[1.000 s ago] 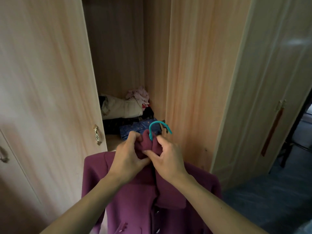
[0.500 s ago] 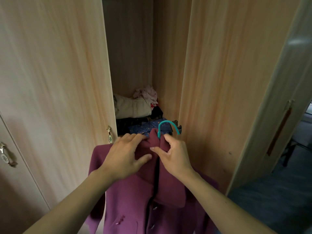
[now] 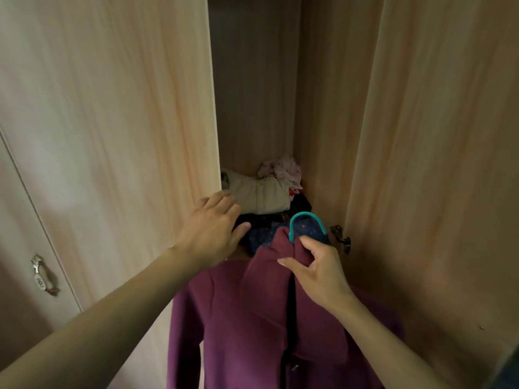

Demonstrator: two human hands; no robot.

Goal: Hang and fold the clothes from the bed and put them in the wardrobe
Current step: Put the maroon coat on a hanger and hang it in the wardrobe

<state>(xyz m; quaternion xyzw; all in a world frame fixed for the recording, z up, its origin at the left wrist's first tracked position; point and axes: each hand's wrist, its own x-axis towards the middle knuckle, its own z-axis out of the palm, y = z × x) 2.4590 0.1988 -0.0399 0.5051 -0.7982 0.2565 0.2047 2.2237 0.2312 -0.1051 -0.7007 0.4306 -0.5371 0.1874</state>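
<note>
head view: right hand pinches purple coat collar, left hand spread, released

No legible text, label, brand, number. Small mark on wardrobe door handle: too blurred to read.

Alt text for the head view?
The right hand grips a purple coat by its collar, below the teal hanger hook, before an open wardrobe; the left hand, fingers straight, reaches toward the left door. Folded clothes lie inside.
</note>
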